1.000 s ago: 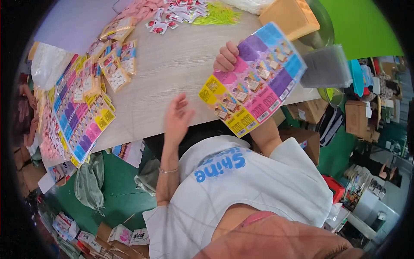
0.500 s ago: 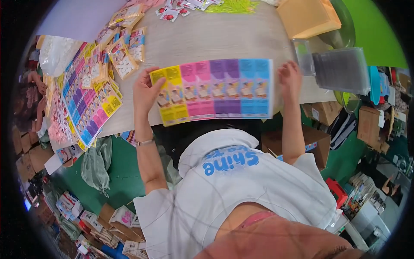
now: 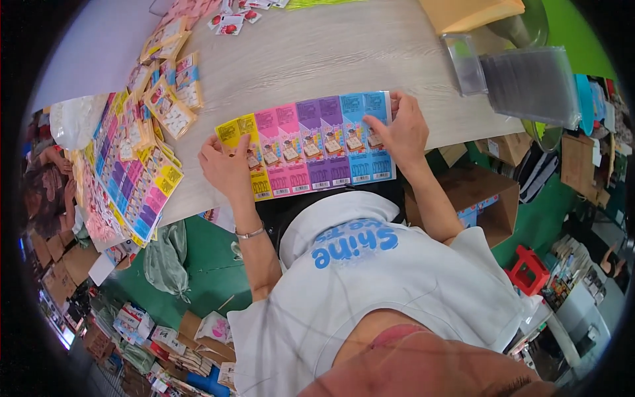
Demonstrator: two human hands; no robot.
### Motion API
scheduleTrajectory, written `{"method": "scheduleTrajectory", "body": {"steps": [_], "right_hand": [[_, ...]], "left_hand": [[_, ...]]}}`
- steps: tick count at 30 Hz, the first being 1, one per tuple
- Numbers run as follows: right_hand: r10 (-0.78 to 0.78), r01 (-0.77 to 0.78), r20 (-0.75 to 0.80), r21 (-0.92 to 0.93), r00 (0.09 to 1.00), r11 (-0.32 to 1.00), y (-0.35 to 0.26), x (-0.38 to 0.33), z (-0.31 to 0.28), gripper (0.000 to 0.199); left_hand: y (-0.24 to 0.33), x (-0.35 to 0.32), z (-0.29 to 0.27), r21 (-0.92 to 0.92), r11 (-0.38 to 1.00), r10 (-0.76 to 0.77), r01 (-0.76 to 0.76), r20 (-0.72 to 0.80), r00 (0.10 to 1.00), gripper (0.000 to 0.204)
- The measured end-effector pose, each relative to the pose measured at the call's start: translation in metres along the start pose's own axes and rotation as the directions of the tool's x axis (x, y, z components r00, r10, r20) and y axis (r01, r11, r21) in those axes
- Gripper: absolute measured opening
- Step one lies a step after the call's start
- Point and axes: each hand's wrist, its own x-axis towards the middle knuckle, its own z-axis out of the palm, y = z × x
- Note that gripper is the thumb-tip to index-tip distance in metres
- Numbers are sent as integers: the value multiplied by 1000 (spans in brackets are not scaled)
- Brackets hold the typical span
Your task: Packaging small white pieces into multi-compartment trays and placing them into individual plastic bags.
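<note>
Between my hands a colourful printed paper sheet [image 3: 309, 149] is held up at the table's near edge, banded in yellow, pink, purple and blue with rows of small pictures. My left hand [image 3: 228, 165] grips its yellow left end, thumb on the front. At the blue right end my right hand [image 3: 407, 132] pinches the edge, its thumb over the printed face and its fingers partly hidden behind. The sheet's left end tilts a little lower than its right.
On the left of the table [image 3: 284, 59] lie more printed sheets [image 3: 135, 175] under several packets [image 3: 170, 109] of white pieces. Clear plastic sleeves [image 3: 529, 86] stack at the right, near a yellow-orange block [image 3: 466, 13]. An open cardboard box [image 3: 493, 202] stands below the table.
My right hand has moved in from beside the sheet and taken hold of its right end. The sheet's left end has dipped. The whole view has shifted slightly.
</note>
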Motion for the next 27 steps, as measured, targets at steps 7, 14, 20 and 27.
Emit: {"method": "scheduleTrajectory", "body": {"steps": [7, 14, 20, 27], "right_hand": [[139, -223, 218, 429, 966, 875, 15, 4, -2, 19], [31, -257, 259, 922, 965, 291, 2, 22, -46, 15], [-81, -169, 191, 960, 978, 225, 13, 29, -43, 22], [-3, -99, 109, 920, 994, 379, 27, 30, -40, 15]], "left_hand": [[5, 7, -20, 73, 997, -6, -13, 258, 966, 39], [-8, 1, -62, -856, 307, 32, 415, 445, 895, 18], [-16, -3, -61, -861, 291, 83, 418, 458, 885, 29], [-9, -8, -48, -881, 250, 122, 402, 440, 889, 26]]}}
